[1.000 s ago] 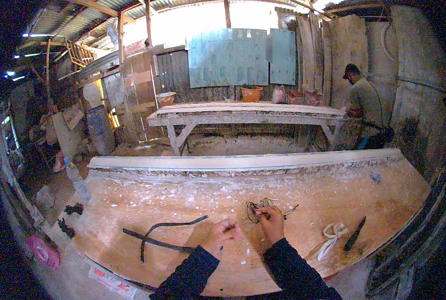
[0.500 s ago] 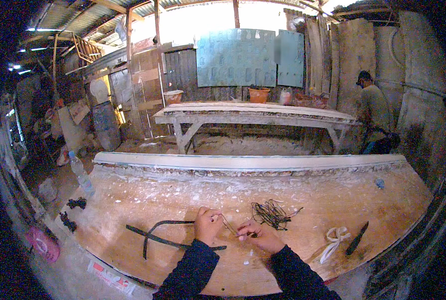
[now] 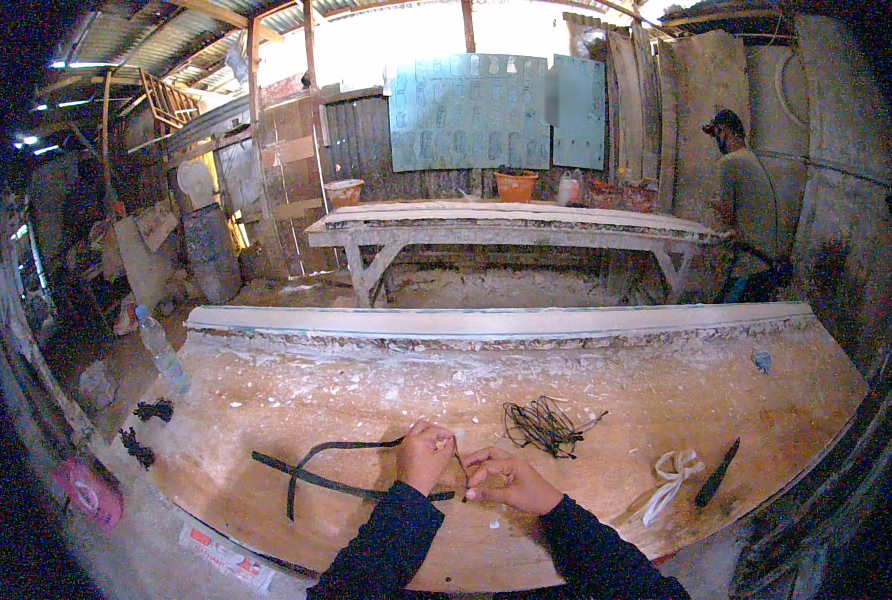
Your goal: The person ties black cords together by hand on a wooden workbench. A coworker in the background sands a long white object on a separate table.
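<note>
My left hand (image 3: 427,457) is closed, pinching one end of a short thin cord (image 3: 461,466). The fingers of my right hand (image 3: 514,480) pinch the same cord lower down, so it runs between both hands just above the wooden board. Two black flat straps (image 3: 311,477) lie crossed beside my left hand, one straight and one curved. Beyond my right hand is a loose tangle of thin black cord (image 3: 548,427). Farther right lie a looped white strip (image 3: 672,482) and a dark, pointed, knife-like tool (image 3: 718,474).
A wooden board (image 3: 586,530) with white crumbs spans the front, a long white moulding (image 3: 496,322) along its far edge. At left are a plastic bottle (image 3: 163,350) and two small black bundles (image 3: 153,409). Behind, a person (image 3: 751,210) stands by a second bench (image 3: 526,232).
My right hand has turned, its fingers now more extended, and the cord hangs more upright between my hands. The person at the back has straightened up somewhat.
</note>
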Available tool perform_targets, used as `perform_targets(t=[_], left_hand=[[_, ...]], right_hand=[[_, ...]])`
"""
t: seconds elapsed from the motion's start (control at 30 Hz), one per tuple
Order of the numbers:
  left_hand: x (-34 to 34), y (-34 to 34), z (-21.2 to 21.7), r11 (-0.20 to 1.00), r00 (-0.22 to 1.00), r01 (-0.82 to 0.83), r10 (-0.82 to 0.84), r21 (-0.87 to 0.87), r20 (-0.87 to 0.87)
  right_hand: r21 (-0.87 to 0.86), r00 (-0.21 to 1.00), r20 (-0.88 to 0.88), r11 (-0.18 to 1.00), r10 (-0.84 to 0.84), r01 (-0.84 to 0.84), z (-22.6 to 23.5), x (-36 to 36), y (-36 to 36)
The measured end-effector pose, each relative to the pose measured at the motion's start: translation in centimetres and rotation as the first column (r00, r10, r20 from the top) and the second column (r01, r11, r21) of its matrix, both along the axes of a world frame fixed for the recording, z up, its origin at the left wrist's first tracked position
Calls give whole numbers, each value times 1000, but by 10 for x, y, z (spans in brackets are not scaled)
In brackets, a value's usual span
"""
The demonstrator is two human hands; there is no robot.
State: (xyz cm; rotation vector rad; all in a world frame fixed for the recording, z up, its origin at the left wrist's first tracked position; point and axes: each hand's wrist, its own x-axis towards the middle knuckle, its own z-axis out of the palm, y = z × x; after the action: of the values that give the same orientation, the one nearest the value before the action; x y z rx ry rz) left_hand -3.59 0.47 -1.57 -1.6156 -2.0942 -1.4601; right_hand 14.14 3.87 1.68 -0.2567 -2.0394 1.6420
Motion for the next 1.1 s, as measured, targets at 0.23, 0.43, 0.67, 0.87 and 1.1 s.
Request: perform_targets(t=[0.23, 0.43, 0.67, 0.87, 1.1], left_hand=[[2, 0, -1, 985, 965, 158, -140, -67, 220], [12, -7, 14, 849, 726, 522, -494, 83, 478], [29, -7, 3, 596, 378, 803, -548, 30, 746], [55, -16, 0, 495, 366, 866, -720, 66, 589], [57, -18, -4, 369, 54, 906, -582, 205, 811]], right_hand=[[-179, 986, 47, 969, -163, 169, 7, 4, 6], [-252, 910, -84, 892, -406, 375, -5, 2, 21], [-62, 684, -180, 702, -707, 709, -29, 2, 42], [114, 635, -197, 626, -747, 772, -35, 6, 65], [-180, 708, -244, 749, -662, 638, -19, 4, 50]])
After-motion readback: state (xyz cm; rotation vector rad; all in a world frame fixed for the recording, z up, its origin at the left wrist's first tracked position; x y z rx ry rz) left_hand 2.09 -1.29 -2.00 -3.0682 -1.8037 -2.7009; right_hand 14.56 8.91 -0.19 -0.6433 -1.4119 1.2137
